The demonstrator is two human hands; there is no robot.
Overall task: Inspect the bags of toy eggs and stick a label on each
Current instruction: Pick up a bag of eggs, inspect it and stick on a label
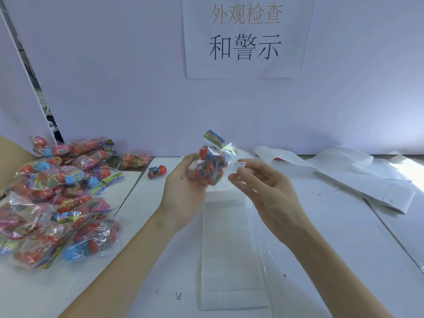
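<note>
Head view: left hand (183,189) cups a clear crinkly plastic bag of red toy eggs (211,167) above the white table (344,249); it looks light and slippery. Right hand (263,191) pinches a small white printed label (238,167) just beside the bag.

The bag (212,165) in the hand is clear film over red eggs with multicoloured wrappers, and it has a rainbow-striped header. The label (238,167) is white with dark print. At nine o'clock the heap of bags (57,193) shows red, sky-blue and pink eggs. The loose egg (156,172) is red. The backing sheet (231,249) is white, as is the table (332,237). The sign (245,35) is white with tan and black characters.
</note>
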